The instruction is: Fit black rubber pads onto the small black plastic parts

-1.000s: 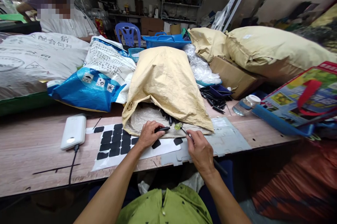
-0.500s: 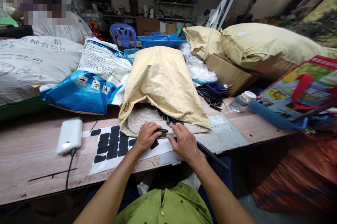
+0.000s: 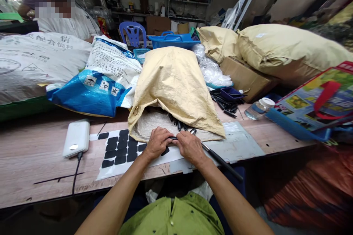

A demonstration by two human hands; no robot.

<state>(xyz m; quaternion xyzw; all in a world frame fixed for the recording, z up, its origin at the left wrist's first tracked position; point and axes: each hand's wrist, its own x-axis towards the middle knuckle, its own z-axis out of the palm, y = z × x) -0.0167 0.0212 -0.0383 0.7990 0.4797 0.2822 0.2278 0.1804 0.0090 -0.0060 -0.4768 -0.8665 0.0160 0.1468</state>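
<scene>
Both hands meet in front of the open mouth of a yellow woven sack (image 3: 176, 80). My left hand (image 3: 157, 143) is closed on a short, thin black tube-like piece (image 3: 173, 138). Thumb and fingers of my right hand (image 3: 191, 147) pinch the other end of it, and both hands cover most of the piece. A rod with a silver shaft and black handle (image 3: 222, 160) lies beside my right hand, its far end showing past the fingers. Several black pieces (image 3: 179, 124) lie in the sack mouth. A white sheet with black rounded-square stickers (image 3: 121, 149) is left of my left hand.
A white power bank (image 3: 76, 138) with a cable lies at left, before a blue-white sack (image 3: 91, 88). At right are black parts (image 3: 224, 104), a clear jar (image 3: 259, 108), a blue tray (image 3: 298, 124) and a cardboard box (image 3: 245, 77). Another person (image 3: 66, 21) sits far left.
My right hand has moved in from beside the black piece, and its fingers have closed on the free end. The rod's silver end now shows. The whole view has shifted slightly.
</scene>
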